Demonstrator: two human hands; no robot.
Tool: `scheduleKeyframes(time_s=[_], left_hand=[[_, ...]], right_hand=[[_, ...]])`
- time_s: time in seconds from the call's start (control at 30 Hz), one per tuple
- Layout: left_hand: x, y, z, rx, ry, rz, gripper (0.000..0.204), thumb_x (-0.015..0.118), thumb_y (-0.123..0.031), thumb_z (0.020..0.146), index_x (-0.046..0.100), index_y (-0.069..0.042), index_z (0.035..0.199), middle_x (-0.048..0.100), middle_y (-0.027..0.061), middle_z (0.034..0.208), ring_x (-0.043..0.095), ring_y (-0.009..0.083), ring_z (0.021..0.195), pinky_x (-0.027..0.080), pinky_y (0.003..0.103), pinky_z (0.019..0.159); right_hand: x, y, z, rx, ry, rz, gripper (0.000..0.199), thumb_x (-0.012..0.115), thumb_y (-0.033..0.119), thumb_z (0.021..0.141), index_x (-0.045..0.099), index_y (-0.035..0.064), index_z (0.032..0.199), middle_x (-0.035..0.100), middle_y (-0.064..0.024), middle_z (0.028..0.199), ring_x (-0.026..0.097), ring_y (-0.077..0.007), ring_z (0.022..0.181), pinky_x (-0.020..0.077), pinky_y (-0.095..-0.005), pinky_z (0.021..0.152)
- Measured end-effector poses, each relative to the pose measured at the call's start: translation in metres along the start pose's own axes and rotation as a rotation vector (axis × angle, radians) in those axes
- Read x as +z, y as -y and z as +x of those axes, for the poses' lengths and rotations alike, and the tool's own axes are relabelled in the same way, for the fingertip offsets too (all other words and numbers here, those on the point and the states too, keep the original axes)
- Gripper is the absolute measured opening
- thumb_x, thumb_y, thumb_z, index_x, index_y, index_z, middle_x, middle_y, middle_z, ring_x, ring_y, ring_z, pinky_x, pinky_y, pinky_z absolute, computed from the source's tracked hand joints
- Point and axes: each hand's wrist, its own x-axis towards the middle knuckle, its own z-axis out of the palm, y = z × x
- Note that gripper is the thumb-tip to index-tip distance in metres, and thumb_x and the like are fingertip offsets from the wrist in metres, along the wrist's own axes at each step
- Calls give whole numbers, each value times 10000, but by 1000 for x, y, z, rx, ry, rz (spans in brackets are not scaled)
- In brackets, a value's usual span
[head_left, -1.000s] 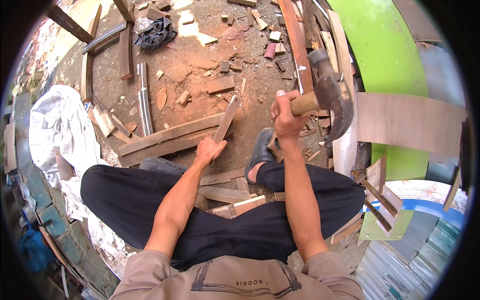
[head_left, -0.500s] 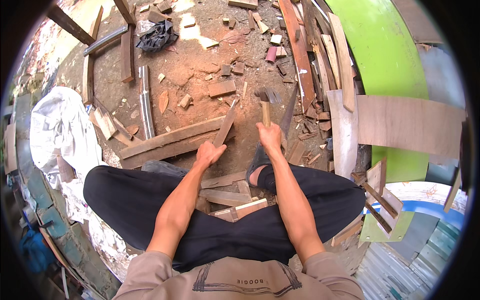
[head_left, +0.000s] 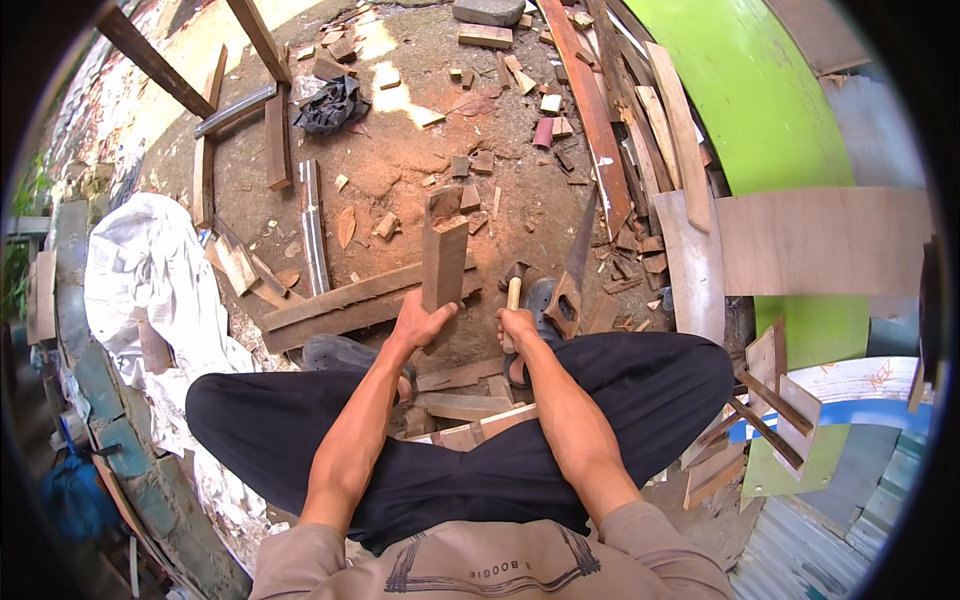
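Gripping the wood piece (head_left: 443, 262) now stood upright, left hand (head_left: 420, 322) steadies it while right hand (head_left: 518, 325), fist closed on the hammer (head_left: 513, 285), has lowered after the swing.

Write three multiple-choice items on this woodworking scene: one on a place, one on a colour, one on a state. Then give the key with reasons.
1. Where does the handsaw lie?
A. On the ground just beyond the right hand
B. On the white sheet
C. Across the person's lap

2. What colour is the big curved panel at the upper right?
A. Red
B. Bright green
C. Black

3. How is the wooden block in the left hand held?
A. Lying flat on the ground
B. Stood up on end, gripped at its lower part
C. Tucked under the arm

Key:
1 A, the saw rests on the dirt beside the hammer that the right hand grips.
2 B, the panel is plainly green.
3 B, the block rises from the hand's grip.
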Motion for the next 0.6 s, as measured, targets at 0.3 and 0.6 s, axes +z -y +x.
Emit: scheduleKeyframes(time_s=[0.3, 0.6], left_hand=[[-25, -63, -29, 126, 114, -80, 409, 683, -263, 771, 712, 26, 1058, 718, 161, 863, 668, 247, 811, 529, 390, 763], [-55, -128, -84, 243, 274, -175, 634, 677, -483, 764, 658, 54, 1101, 707, 152, 905, 685, 241, 849, 542, 374, 771]], right_hand=[[-3, 45, 29, -175, -337, -248, 641, 671, 393, 888, 592, -84, 1309, 680, -219, 1196, 636, -377, 1118, 479, -473, 1005], [-46, 194, -142, -975, -123, -30, 603, 629, 487, 953, 642, 20, 1333, 695, -195, 1224, 643, -320, 1173, 470, -430, 1024]])
